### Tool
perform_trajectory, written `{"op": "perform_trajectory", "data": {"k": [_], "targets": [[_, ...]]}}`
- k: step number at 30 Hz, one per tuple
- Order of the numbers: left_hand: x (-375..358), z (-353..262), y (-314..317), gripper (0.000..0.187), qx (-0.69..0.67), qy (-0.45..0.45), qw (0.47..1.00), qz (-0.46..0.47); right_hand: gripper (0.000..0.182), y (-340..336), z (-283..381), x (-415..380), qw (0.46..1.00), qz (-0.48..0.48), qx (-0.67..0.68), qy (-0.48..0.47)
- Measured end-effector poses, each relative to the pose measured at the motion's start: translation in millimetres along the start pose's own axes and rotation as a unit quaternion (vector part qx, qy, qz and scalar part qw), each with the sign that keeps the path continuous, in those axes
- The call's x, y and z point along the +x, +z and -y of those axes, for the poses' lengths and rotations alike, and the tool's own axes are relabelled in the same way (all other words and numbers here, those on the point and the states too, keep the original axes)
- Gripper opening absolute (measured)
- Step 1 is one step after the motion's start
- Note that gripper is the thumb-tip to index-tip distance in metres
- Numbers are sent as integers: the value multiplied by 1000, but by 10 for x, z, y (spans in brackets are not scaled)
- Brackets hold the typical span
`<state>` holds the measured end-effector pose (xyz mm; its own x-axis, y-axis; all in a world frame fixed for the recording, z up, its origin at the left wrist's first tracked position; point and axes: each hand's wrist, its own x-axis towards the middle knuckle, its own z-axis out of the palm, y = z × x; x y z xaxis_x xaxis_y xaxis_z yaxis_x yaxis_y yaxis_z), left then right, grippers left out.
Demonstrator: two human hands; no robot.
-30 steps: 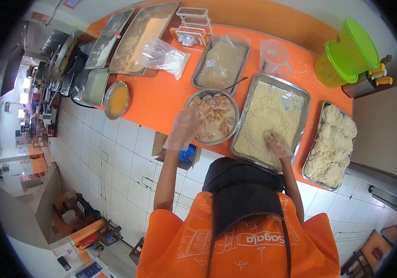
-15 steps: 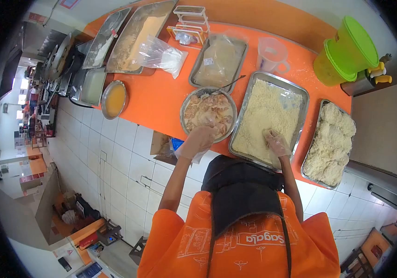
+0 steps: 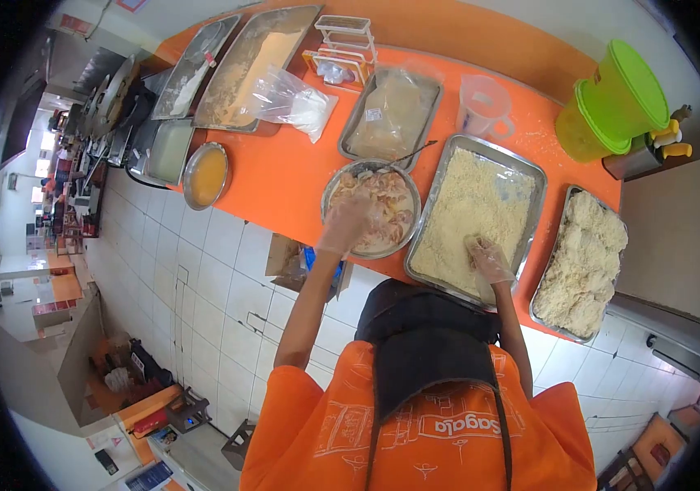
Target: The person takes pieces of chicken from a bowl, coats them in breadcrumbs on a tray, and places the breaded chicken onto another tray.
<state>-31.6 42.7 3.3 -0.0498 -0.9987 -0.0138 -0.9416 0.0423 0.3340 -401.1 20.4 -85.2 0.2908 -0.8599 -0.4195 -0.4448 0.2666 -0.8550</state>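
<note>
A round metal bowl (image 3: 412,237) holds pieces of raw meat (image 3: 387,192) in pale liquid, with a dark-handled utensil leaning on its far rim. My left hand (image 3: 350,219), in a clear plastic glove, is over the bowl's left side; its fingers are blurred against the meat. To the right stands a metal tray (image 3: 540,196) of pale crumbly flour (image 3: 473,192). My right hand (image 3: 487,260), also gloved, rests in the flour near the tray's front right, fingertips partly sunk in it. Farther right, another tray (image 3: 534,307) is heaped with coated pieces (image 3: 585,262).
Behind are a tray with a plastic-wrapped bag (image 3: 387,119), a clear jug (image 3: 481,106) and green-lidded tubs (image 3: 624,98). Leftward are a bag of white powder (image 3: 305,106), a bowl of orange liquid (image 3: 206,176) and long trays (image 3: 256,74). An open box (image 3: 284,262) sits below the table edge.
My left hand has moved up and slightly left over the bowl, uncovering the bowl's front edge. My right hand has stayed in the flour, shifted only slightly.
</note>
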Motion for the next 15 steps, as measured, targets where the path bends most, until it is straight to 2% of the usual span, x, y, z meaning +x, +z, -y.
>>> {"op": "perform_trajectory", "data": {"k": [2, 5, 8, 11, 14, 15], "targets": [[-34, -213, -245, 23, -16, -8, 999, 42, 27, 2, -80, -11, 999, -1, 34, 5], [-63, 50, 57, 27, 19, -5, 997, 76, 25, -28, 35, -71, 1000, 0, 12, -12], [-158, -104, -246, 38, -97, -44, 994, 17, 23, -26, -31, -28, 1000, -6, 3, -11], [-286, 23, -292, 34, -23, -27, 999, 3, 24, -56, 87, -59, 1000, 1, -24, -3], [-390, 180, -180, 30, 5, 47, 996, -76, 29, -46, 95, -67, 999, 2, 28, 25], [-382, 74, -265, 28, -24, 37, 996, -75, 29, -41, 51, -55, 1000, 0, 26, 17]]}}
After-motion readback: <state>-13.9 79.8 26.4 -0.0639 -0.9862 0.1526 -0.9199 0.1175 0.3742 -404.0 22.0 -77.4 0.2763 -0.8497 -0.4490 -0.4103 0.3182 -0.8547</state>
